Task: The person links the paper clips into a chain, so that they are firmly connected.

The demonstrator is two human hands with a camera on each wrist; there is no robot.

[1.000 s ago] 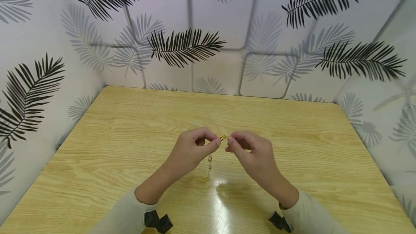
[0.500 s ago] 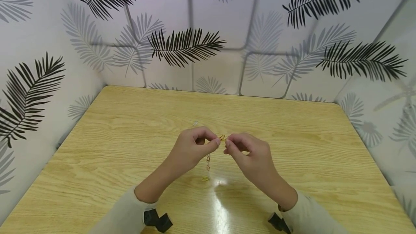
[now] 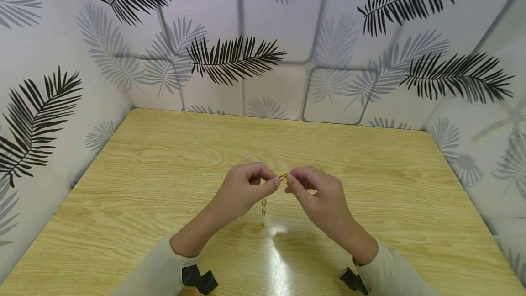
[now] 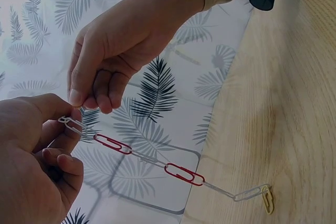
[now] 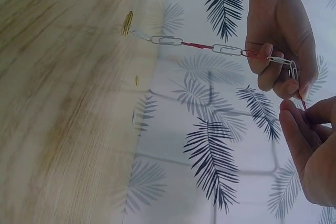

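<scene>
A chain of linked paper clips [image 4: 184,174], red and white with a gold one at its end, hangs from the fingertips of my left hand [image 3: 242,191]. The gold end clip [image 3: 260,226] is down at the table surface. My left thumb and forefinger pinch the chain's top. Facing it, my right hand [image 3: 320,195] pinches a red paper clip [image 5: 304,104] between thumb and finger, at the chain's upper white clip [image 5: 293,71]. Fingertips partly hide where these clips meet, so I cannot tell whether they are linked.
A loose white paper clip [image 3: 246,156] lies on the wooden table [image 3: 164,150] beyond my left hand. Another small gold clip [image 5: 137,80] lies on the table in the right wrist view. A leaf-patterned wall [image 3: 279,90] borders the table's back and sides.
Both hands stay nearly in place, with the right shifting slightly left and then back. The clip between the fingertips has changed its angle, and the hanging chain sways a little.
</scene>
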